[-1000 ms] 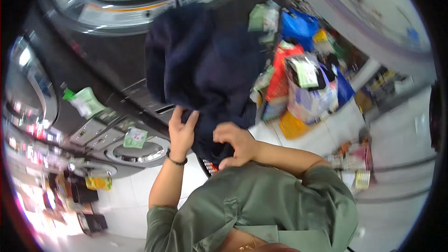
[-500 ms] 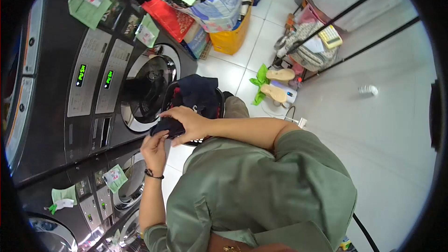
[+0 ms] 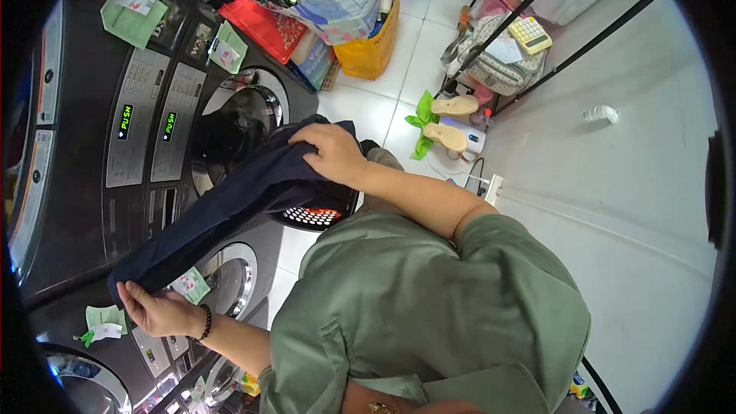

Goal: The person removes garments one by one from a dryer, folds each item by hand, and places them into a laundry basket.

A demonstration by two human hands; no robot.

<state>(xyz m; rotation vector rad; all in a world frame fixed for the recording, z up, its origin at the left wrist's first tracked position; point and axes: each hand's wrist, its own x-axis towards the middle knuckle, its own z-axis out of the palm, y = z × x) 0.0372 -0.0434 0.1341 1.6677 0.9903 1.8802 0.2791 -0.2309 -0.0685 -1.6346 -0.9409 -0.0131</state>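
A long dark navy garment point(image 3: 222, 203), which looks like a pair of trousers, is stretched out between my hands. My left hand point(image 3: 159, 313), with a dark beaded bracelet at the wrist, pinches its lower left end. My right hand point(image 3: 335, 155) grips the other end above a dark laundry basket point(image 3: 316, 218). White holes show in the basket's side, and something red lies inside; the garment hides much of the rest. Behind the cloth, the round door point(image 3: 244, 111) of a washing machine is partly covered.
Dark stacked machines with lit panels point(image 3: 169, 124) and hanging green slips point(image 3: 134, 15) line the left. Ahead stand a yellow bag point(image 3: 372, 50) and a red bag point(image 3: 268, 27) of laundry. A black-framed rack, a patterned backpack point(image 3: 502, 57) and sandals point(image 3: 445, 136) are at the right.
My left hand has moved down and left, drawing the navy garment out lengthwise. My right hand has shifted up and right, now gripping the other end. The garment was bunched over the basket before.
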